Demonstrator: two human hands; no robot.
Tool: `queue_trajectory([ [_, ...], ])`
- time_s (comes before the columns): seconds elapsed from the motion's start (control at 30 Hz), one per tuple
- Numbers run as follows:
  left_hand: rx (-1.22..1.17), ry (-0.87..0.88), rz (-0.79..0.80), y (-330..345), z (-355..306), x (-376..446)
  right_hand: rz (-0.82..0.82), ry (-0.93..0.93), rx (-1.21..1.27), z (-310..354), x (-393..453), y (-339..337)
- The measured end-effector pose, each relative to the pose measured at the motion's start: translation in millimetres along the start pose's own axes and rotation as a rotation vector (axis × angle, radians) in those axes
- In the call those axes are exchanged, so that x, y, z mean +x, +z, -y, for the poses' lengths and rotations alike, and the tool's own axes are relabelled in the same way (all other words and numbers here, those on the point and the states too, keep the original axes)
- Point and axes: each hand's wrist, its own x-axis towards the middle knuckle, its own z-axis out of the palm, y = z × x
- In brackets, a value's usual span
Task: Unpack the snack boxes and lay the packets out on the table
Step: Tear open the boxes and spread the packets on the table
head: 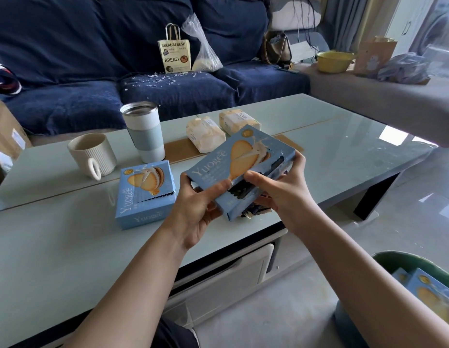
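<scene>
Head view: both hands hold a blue snack box (243, 169) tilted above the glass table (344, 136); the left hand (196, 209) grips its near corner, thumb on top, steadying it; the right hand (276, 192) curls round the torn-open side, thumb at the gap — probably to pull packets out; dark packets (253, 212) peek beneath; a second box (144, 194) lies flat alongside, its strip torn — likely next.
</scene>
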Motion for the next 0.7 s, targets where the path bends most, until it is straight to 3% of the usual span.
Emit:
queue_trajectory([
  [0.27,-0.018,0.023,-0.064,-7,-4,5,0.189,0.145,0.103,11,5,-10],
  [0.7,0.180,0.185,-0.033,6,2,-3,-0.098,0.240,0.162,14,5,-4],
])
